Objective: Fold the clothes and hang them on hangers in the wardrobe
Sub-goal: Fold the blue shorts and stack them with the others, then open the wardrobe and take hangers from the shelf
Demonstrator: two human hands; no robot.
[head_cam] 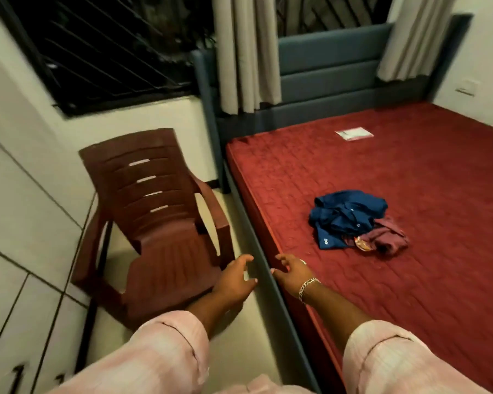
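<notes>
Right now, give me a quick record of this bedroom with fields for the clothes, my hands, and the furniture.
clothes: crumpled blue shirt and maroon garment touching, on the red mattress
left hand: open, holding nothing, above the floor by the chair
right hand: open, holding nothing, at the mattress edge
chair: brown plastic chair left of the bed
other: white paper near the headboard

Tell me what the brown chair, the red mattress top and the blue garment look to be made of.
Brown chair: moulded plastic, semi-gloss; one-piece slatted back with a soft sheen.
Red mattress top: velvety quilted fabric, matte; stitched pattern and a soft nap.
Blue garment: thin woven cloth, probably cotton or a blend; it crumples softly and shows buttons.
</notes>
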